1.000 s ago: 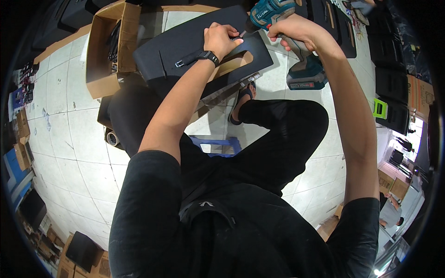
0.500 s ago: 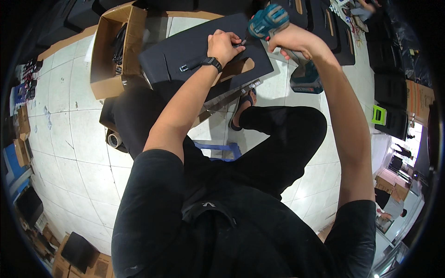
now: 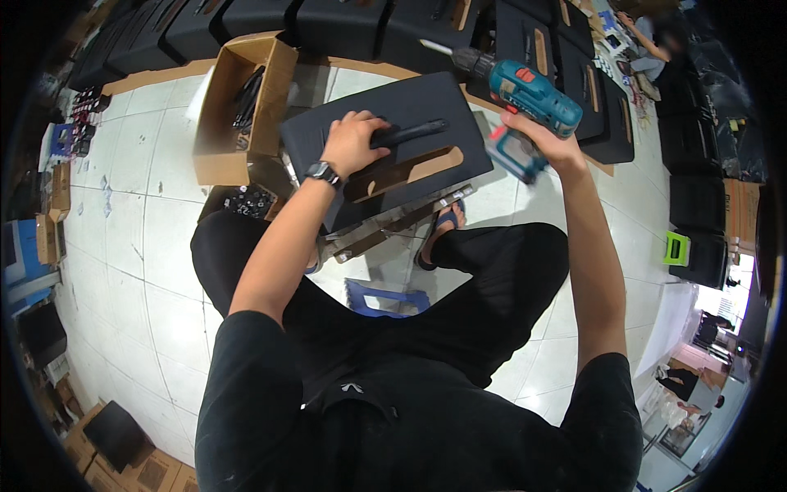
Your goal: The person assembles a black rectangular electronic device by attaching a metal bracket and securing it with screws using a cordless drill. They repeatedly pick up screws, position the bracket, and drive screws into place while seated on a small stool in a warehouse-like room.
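A black speaker-like box panel (image 3: 328, 123) with a long wood-edged slot (image 3: 410, 172) lies tilted in front of me. Along its face, beside the slot, runs a black strap-shaped handle (image 3: 422, 131). My left hand (image 3: 352, 145), with a watch on the wrist, pinches the handle's left end between thumb and fingers. Raised off the panel's right side, my right hand (image 3: 548, 141) grips a teal cordless drill (image 3: 525, 90). Its pale bit points up and left, apart from the panel. The palm hides the handle's left tip.
An open cardboard box (image 3: 209, 135) of black parts stands left of the panel, above a bin of small dark pieces (image 3: 248, 202). Rows of black boxes (image 3: 340, 29) line the far side. A blue plastic stool (image 3: 385, 299) sits between my legs. Another person (image 3: 652, 49) sits far right.
My left hand has shifted from the handle's right end to its left end. The drill has come away from the panel, moved right, and swung its bit to point up and left.
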`<act>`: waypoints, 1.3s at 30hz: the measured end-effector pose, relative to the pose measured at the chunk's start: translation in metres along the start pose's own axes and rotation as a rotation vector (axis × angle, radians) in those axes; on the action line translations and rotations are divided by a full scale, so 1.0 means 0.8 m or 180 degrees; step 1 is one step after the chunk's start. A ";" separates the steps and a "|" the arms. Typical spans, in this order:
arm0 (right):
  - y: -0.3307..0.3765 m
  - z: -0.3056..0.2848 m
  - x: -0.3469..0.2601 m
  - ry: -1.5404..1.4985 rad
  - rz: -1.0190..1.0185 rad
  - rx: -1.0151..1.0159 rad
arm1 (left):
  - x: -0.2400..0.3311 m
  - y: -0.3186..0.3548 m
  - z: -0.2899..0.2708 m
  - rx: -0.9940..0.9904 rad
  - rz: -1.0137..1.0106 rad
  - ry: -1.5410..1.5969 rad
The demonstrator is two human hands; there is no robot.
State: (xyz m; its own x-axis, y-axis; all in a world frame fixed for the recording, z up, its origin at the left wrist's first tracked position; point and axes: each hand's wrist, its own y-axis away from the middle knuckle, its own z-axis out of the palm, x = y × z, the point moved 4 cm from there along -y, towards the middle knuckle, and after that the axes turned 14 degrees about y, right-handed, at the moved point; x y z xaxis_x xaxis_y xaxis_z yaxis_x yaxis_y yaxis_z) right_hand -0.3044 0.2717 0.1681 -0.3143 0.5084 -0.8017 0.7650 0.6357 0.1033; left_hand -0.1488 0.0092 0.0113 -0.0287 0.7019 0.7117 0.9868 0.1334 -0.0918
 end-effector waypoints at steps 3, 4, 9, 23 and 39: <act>-0.030 0.041 0.004 -0.0973 -0.0305 -0.0238 | -0.026 0.054 -0.051 -0.0135 -0.0360 -0.0249; -0.056 0.058 0.011 -0.1741 -0.0257 -0.0511 | -0.034 0.069 -0.062 -0.0217 -0.0506 -0.0262; -0.146 0.140 -0.009 -0.0073 -0.0651 -0.0777 | -0.055 0.121 -0.092 -0.0198 -0.1030 -0.0258; -0.201 0.173 0.076 -0.0553 -0.0900 -0.0885 | -0.044 0.099 -0.045 0.0849 -0.0407 0.0193; -0.099 0.142 0.093 0.0985 -0.0347 0.0166 | -0.061 0.088 -0.026 0.0715 -0.0273 0.0462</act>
State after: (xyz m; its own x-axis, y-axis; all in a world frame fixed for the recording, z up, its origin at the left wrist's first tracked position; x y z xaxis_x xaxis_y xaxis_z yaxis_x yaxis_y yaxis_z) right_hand -0.3248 0.1932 0.0335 -0.5456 0.5965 -0.5886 0.7427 0.6695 -0.0100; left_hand -0.0743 -0.0302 -0.0158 -0.0713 0.5760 0.8144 0.9213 0.3510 -0.1676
